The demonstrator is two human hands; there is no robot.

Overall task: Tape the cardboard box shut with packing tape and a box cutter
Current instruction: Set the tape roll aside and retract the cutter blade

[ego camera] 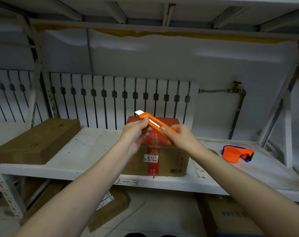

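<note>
Here, tape dispenser [236, 153] sits right of cardboard box [162, 161]; flat carton [37, 141] left.

Dim, cool, bluish indoor light, falling softly from above and in front. Faint sheen across the pale grey back wall panel [162, 55]. Brightest on the worn white shelf board [87, 147]; murky under it, where the brown cartons on the floor [111, 207] sink into shadow. Slight overall softness, more toward the borders. Strong wide-angle bending of the white metal rack uprights [278, 106] at both edges.
</note>
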